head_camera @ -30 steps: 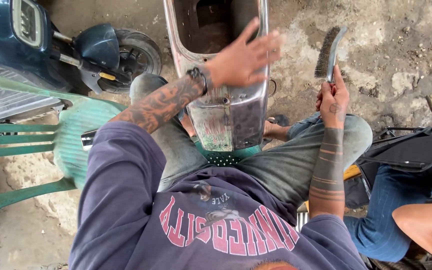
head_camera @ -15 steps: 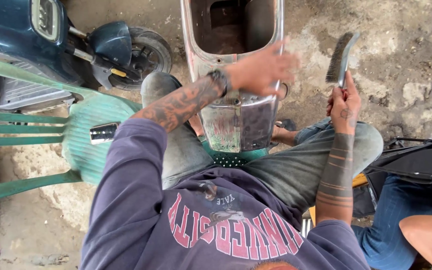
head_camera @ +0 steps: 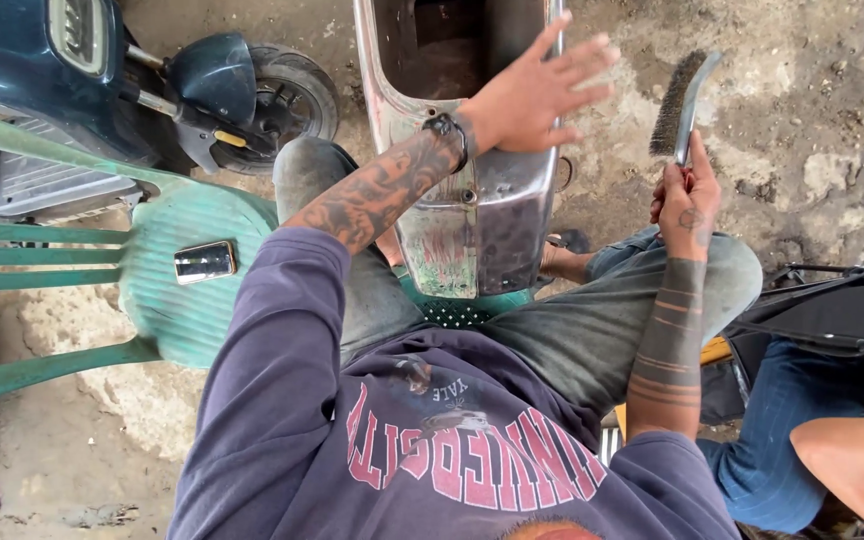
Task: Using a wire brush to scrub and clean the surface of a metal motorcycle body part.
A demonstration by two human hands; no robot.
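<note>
My left hand (head_camera: pixel 537 95) hovers with fingers spread over the right rim of a worn, grey metal scooter body shell (head_camera: pixel 482 225); I cannot tell whether it touches. The shell stands between my knees, its hollow inside facing up at the top of the view. A dark band circles my left wrist. My right hand (head_camera: pixel 687 200) rests above my right knee and grips the handle of a wire brush (head_camera: pixel 680 100). The brush points up, bristles to the left, clear of the shell.
A green plastic chair (head_camera: pixel 182 300) stands at my left with a small dark phone (head_camera: pixel 204 262) on its seat. A dark blue scooter (head_camera: pixel 102 70) is parked behind it. Another person's leg in blue jeans (head_camera: pixel 802 440) and a black panel (head_camera: pixel 832 315) are at the right.
My left hand lay curled over the shell's right rim half a second ago; now it is raised with fingers spread. The brush hand has barely moved.
</note>
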